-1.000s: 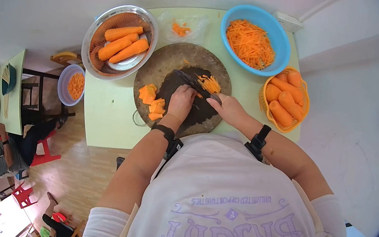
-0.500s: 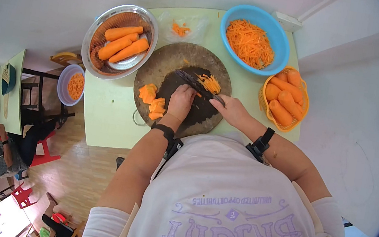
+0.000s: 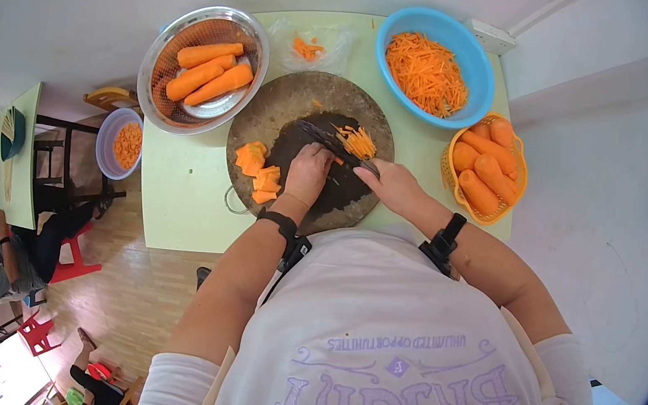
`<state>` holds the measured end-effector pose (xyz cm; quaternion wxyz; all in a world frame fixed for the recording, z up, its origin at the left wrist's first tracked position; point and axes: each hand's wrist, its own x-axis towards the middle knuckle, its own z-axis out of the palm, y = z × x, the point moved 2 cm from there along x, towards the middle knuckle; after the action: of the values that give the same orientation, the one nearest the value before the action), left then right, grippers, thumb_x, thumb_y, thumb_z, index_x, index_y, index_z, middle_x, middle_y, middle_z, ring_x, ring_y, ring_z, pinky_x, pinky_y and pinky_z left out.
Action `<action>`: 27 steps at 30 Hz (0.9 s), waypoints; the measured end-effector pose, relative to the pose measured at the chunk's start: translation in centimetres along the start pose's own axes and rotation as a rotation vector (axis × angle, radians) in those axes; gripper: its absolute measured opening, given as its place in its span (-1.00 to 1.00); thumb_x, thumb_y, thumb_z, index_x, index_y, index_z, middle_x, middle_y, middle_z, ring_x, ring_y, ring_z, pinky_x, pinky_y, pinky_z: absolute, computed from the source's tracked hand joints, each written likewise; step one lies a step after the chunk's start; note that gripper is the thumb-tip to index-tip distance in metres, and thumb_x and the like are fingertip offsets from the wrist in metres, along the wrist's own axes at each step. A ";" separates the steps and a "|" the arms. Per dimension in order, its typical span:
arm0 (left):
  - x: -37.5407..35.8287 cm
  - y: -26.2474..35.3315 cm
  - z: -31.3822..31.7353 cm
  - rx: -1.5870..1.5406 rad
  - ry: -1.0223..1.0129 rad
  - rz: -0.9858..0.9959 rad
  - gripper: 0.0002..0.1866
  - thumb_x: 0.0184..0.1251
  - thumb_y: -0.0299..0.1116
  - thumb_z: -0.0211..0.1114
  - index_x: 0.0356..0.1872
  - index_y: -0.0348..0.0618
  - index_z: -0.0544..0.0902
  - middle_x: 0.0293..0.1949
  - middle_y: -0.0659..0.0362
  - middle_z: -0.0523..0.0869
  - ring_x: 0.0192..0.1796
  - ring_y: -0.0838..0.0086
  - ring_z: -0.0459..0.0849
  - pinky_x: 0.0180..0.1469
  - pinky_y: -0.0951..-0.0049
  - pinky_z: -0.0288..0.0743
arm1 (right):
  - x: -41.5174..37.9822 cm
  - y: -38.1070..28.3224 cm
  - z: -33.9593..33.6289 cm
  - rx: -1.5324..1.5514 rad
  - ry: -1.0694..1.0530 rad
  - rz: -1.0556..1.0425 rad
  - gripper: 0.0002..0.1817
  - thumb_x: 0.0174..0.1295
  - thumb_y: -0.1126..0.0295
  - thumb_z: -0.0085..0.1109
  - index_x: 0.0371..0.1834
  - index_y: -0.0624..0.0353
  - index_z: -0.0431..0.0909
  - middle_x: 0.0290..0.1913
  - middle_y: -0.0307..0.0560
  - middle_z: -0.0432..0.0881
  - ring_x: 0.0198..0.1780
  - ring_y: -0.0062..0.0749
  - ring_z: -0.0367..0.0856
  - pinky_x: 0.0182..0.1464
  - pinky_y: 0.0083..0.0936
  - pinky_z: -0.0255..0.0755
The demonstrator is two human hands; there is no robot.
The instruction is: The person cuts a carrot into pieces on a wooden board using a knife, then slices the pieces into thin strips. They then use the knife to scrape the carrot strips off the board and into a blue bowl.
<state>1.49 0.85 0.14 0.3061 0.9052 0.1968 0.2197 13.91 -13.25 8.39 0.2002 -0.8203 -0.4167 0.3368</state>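
Note:
On the round chopping board, my right hand is closed around the handle of a dark-bladed kitchen knife. The blade slants across the board's dark wet patch. Against its near side, my left hand presses down with bent fingers on a carrot piece, of which only a small orange end shows. Thin carrot strips lie beyond the blade. Left of my left hand are several flat carrot slices in small stacks.
A metal colander with whole carrots stands at the left, a blue basin of carrot shreds at the back right. Below it is a yellow basket of carrots. A plastic bag lies behind the board. A person sits at another table, far left.
My right hand and the knife handle have shifted very slightly left. The left hand stays pressed beside the blade, and the whole view has moved a touch.

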 end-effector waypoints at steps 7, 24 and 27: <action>0.1 0.1 -0.1 -0.012 0.009 0.010 -0.94 0.12 -0.50 0.32 -0.37 -0.20 0.67 -0.33 0.09 0.63 -0.19 0.17 0.65 -0.12 0.25 0.57 | 0.6 0.2 0.4 0.003 0.018 0.010 -0.45 0.38 -0.09 0.02 -0.11 0.28 0.61 -0.29 0.26 0.67 -0.20 0.18 0.63 -0.12 -0.09 0.48; -0.2 -0.1 -0.2 -0.021 0.010 0.020 -0.95 0.15 -0.49 0.31 -0.36 -0.22 0.67 -0.32 0.09 0.62 -0.18 0.18 0.63 -0.08 0.27 0.55 | -0.5 -0.6 -0.4 0.077 -0.010 0.021 -0.47 0.39 -0.05 0.03 -0.08 0.29 0.60 -0.22 0.26 0.68 -0.13 0.17 0.63 -0.07 -0.12 0.47; -0.3 -0.3 -0.1 -0.023 0.012 0.015 -0.95 0.15 -0.50 0.32 -0.36 -0.22 0.67 -0.32 0.09 0.62 -0.18 0.18 0.63 -0.08 0.27 0.55 | -0.6 -0.5 -0.4 0.048 -0.013 0.007 -0.48 0.39 -0.05 0.03 -0.08 0.29 0.60 -0.23 0.27 0.67 -0.13 0.18 0.62 -0.08 -0.11 0.47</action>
<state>1.15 0.95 -0.02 0.3139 0.9017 0.1891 0.2296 13.63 -13.47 9.21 0.2160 -0.8144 -0.4068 0.3530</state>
